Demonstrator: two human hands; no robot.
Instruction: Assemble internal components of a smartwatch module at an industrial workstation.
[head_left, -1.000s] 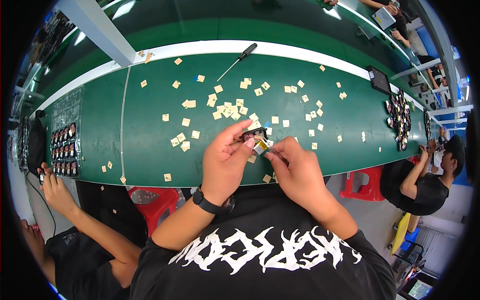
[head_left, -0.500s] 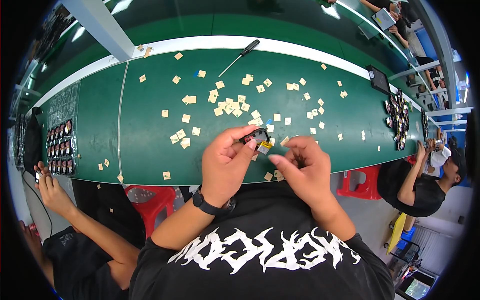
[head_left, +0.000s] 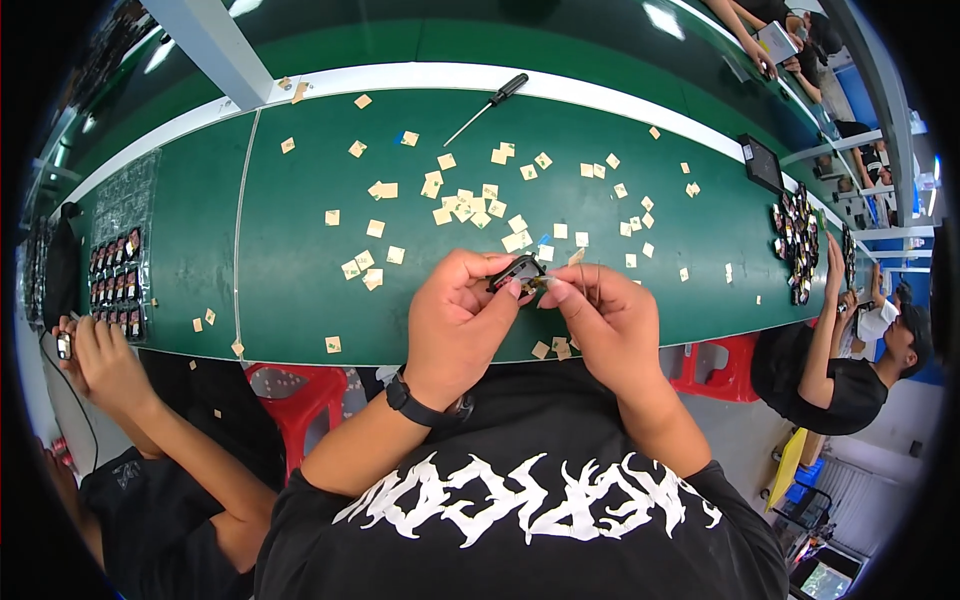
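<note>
My left hand (head_left: 450,325) grips a small black plastic housing (head_left: 518,270) between thumb and fingers, its open side showing some inner parts. At its right edge, my right hand (head_left: 615,325) pinches a small silver battery with yellow tape (head_left: 542,284), now mostly covered by the thumb and fingertips. A beige adhesive square (head_left: 577,257) shows at the right hand's fingertips; whether it sticks to a finger or is held I cannot tell. Many similar beige squares (head_left: 464,205) lie scattered on the green table ahead of my hands.
A black-handled screwdriver (head_left: 487,108) lies at the table's far edge. Clear trays of black units (head_left: 117,285) stand at left, near a co-worker's hands (head_left: 105,365). A pile of black units (head_left: 795,245) and a black box (head_left: 761,163) are at right. Red stools (head_left: 300,400) stand below the edge.
My right hand has moved left to the housing, and its fingertips have closed on the battery, which hung in plain sight before. The housing has tilted slightly in my left hand.
</note>
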